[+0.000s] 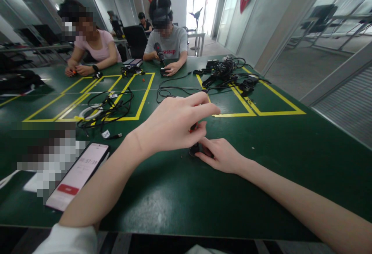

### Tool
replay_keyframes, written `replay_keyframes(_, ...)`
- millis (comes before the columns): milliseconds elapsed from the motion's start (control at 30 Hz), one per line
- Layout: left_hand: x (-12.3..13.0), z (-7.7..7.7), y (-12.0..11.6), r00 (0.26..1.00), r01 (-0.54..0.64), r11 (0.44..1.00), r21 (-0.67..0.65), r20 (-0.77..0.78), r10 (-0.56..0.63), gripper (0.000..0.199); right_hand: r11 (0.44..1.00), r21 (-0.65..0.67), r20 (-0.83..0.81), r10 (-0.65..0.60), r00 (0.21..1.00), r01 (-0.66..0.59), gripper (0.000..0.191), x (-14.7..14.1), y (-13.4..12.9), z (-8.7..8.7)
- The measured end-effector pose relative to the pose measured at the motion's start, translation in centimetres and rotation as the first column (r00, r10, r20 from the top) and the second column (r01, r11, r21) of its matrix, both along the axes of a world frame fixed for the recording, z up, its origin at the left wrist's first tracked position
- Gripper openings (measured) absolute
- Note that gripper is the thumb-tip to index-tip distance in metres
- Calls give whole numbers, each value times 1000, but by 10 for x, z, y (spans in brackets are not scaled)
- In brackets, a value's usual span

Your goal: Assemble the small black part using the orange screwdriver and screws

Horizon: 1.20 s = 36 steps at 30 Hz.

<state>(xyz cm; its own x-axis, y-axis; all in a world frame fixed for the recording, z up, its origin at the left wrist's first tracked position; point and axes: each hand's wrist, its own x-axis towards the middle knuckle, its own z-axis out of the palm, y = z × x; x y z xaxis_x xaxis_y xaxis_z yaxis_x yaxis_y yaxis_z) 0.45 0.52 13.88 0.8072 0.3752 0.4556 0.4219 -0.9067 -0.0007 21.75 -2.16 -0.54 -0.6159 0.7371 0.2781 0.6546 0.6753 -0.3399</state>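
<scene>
My left hand [180,121] reaches over from the left above the table, thumb and fingers bent round a dark thing with a red part [192,129], mostly hidden by the fingers. Directly below, a small black round-based piece [193,150] stands on the green tabletop [162,196]. My right hand [223,154] comes in from the right, its thumb and fingertips closed on the side of that piece. Whether the red part and the black piece are one thing, I cannot tell.
A phone with a timer [84,172] lies at left. Behind are a cable bundle [116,104], yellow tape outlines [145,95] and a heap of black cables [225,71]. Across the table, one person uses a power driver [159,52]; another person [95,48] sits left.
</scene>
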Motion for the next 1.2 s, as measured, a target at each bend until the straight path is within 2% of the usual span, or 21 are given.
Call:
replay_keyframes(100, 0, 1, -1, 1000, 20, 999, -25, 8, -20, 38, 1000, 2, -11, 7, 1000, -7, 17, 0, 0, -1)
replay_keyframes(300, 1, 3, -1, 1000, 22, 999, -39, 4, -22, 30, 1000, 3, -7, 3, 1000, -3, 16, 1, 0, 0)
replay_keyframes(500, 1, 2, 0, 999, 54, 998, -30, -1, -54, 35, 1000, -5, 7, -1, 1000, 1, 15, 1, 0, 0)
replay_keyframes(667, 1, 1, -1, 1000, -8, 1000, -22, -5, 8, 32, 1000, -2, 1, -2, 1000, 2, 15, 1, 0, 0)
replay_keyframes(900, 3, 2, 0, 1000, 24, 999, 45, -21, -23, 33, 1000, -1, 3, -2, 1000, 2, 17, 1, 0, 0)
replay_keyframes(1033, 2, 2, 0, 1000, -3, 1000, 23, -31, 3, 33, 1000, -13, 10, -8, 1000, 8, 18, 1, 0, 0)
replay_keyframes(1200, 3, 2, -1, 999, 21, 999, 34, -39, -20, 36, 1000, 14, 11, -7, 1000, 7, 16, 0, 0, -1)
